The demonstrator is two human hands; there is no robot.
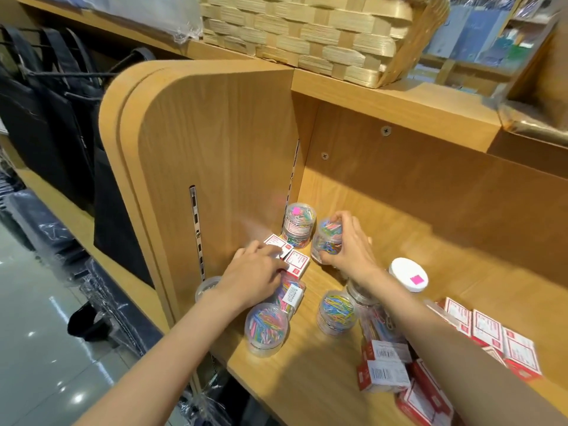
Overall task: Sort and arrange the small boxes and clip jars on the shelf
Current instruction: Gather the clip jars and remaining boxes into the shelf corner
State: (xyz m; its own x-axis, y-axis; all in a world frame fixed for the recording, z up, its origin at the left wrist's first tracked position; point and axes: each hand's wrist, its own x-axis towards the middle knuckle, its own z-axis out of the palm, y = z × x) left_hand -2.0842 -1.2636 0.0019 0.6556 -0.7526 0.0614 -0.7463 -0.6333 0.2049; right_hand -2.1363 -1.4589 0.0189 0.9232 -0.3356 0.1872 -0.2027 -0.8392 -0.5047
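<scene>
My right hand (350, 244) grips a clear jar of coloured clips (327, 239), tilted, near the shelf's back left corner. Beside it a second clip jar (297, 224) stands upright in the corner. My left hand (256, 273) pinches a small red-and-white box (296, 262) lying by the side panel, with another such box (273, 241) behind it. Nearer me stand two more clip jars (266, 329) (336, 312). A white-lidded jar (408, 273) sits to the right of my right wrist. A pile of red-and-white boxes (488, 330) spreads along the shelf's front right.
The wooden shelf board (307, 358) is walled on the left by a rounded side panel (215, 155). A woven basket (310, 35) sits on the shelf above. Black bags (52, 112) hang to the left. Another clear jar (207, 287) shows past the panel's edge.
</scene>
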